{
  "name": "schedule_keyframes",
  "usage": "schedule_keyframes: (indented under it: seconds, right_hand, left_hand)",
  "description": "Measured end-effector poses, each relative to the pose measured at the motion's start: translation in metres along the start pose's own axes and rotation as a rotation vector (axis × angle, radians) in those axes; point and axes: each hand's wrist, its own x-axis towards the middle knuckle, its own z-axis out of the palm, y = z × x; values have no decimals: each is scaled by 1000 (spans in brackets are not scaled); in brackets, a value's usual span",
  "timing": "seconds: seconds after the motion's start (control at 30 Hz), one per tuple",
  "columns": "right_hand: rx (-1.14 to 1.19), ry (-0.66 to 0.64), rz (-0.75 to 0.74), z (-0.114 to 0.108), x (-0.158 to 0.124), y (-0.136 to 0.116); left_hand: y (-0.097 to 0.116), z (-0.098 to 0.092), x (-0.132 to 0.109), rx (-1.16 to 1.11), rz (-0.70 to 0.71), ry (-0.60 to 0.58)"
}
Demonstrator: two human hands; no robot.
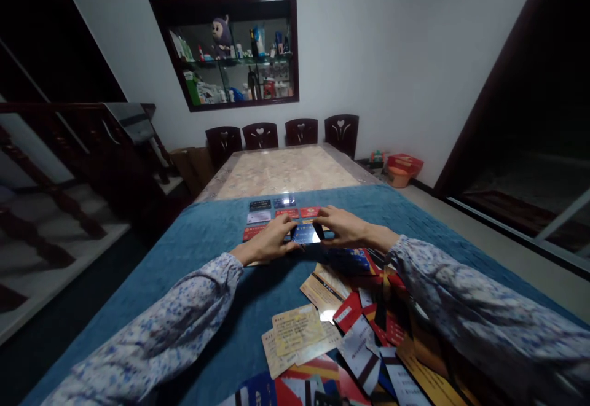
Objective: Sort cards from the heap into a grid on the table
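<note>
Both my hands reach forward over a blue cloth (193, 252) on the table. My left hand (270, 240) and my right hand (338, 225) pinch the two ends of a blue card (305, 234) and hold it flat just above the cloth. Beyond it lie rows of cards (276, 209), dark, white and red, set side by side. A loose pile of cards (350, 326) in many colours is spread near me under my right forearm.
The marble table top (286, 172) runs on past the cloth to several dark chairs (260, 136) at the far end. A wall niche (230, 50) holds bottles and a plush toy. An orange basin (401, 169) sits on the floor at right. Stairs rise at left.
</note>
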Motion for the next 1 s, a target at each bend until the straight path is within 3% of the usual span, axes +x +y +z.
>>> schedule_keyframes:
  seconds: [0.37, 0.73, 1.0]
  right_hand:
    - [13, -15, 11, 3, 74, 30]
    - [10, -50, 66, 21, 141, 66]
    - [21, -77, 100, 42, 170, 83]
  left_hand:
    - [-51, -27, 27, 260, -140, -44]
    - [-113, -23, 65, 317, -284, -46]
    - [-135, -14, 86, 359, -391, -101]
